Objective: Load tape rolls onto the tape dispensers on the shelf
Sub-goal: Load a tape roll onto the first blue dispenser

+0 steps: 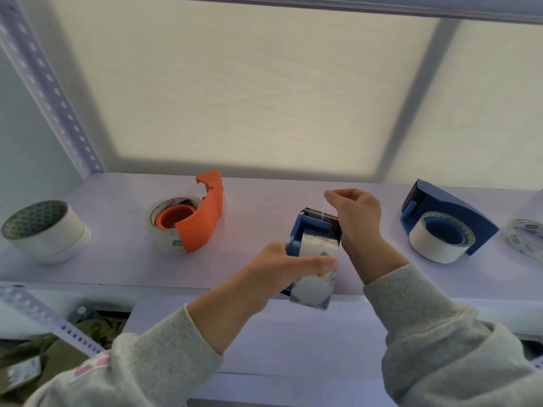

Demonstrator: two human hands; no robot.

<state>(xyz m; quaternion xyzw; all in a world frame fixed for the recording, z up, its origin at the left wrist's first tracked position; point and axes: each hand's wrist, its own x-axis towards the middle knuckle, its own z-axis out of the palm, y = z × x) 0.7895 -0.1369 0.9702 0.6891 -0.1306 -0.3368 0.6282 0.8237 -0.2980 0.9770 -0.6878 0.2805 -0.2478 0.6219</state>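
Blue dispenser (305, 230) with clear tape roll (314, 277) at shelf (117, 259) front, 6 o'clock; left hand (282, 265) grip curls round it, right hand (355, 207) grip pinches tape end (323, 211), which may slip off the cutter.

1 head camera looks down, close, at the shelf (264, 201).

Blue dispenser (305, 230) upright at the shelf (117, 265) edge – clear roll (316, 277) seated, serrated blade facing away.
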